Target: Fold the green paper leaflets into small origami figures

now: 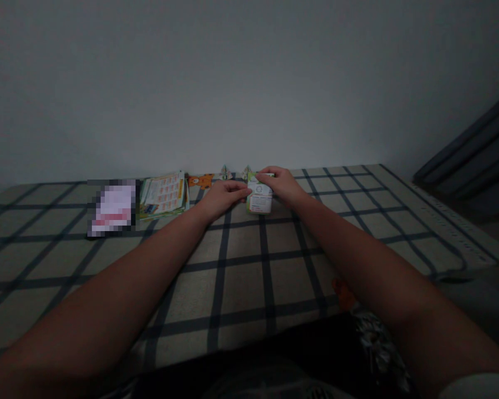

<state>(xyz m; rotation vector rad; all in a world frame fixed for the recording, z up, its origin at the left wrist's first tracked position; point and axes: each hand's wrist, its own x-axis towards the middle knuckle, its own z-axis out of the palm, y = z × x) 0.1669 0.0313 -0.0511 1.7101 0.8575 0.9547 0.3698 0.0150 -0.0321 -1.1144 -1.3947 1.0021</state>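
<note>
A small piece of folded printed paper (260, 200), white and green with lines of text, is held up a little in front of me above the checked cloth. My left hand (224, 197) pinches its left edge between thumb and fingers. At the upper right corner, my right hand (281, 184) grips it with the thumb across the front and the fingers behind. The back of the paper and some fingertips are hidden.
Two small pointed folded-paper pieces (226, 172) stand near the wall. To the left lie a stack of printed leaflets (163, 194) and a blurred-out flat item (114, 208). The checked cloth (241, 277) has orange bear prints. A dark curtain (469, 149) hangs at right.
</note>
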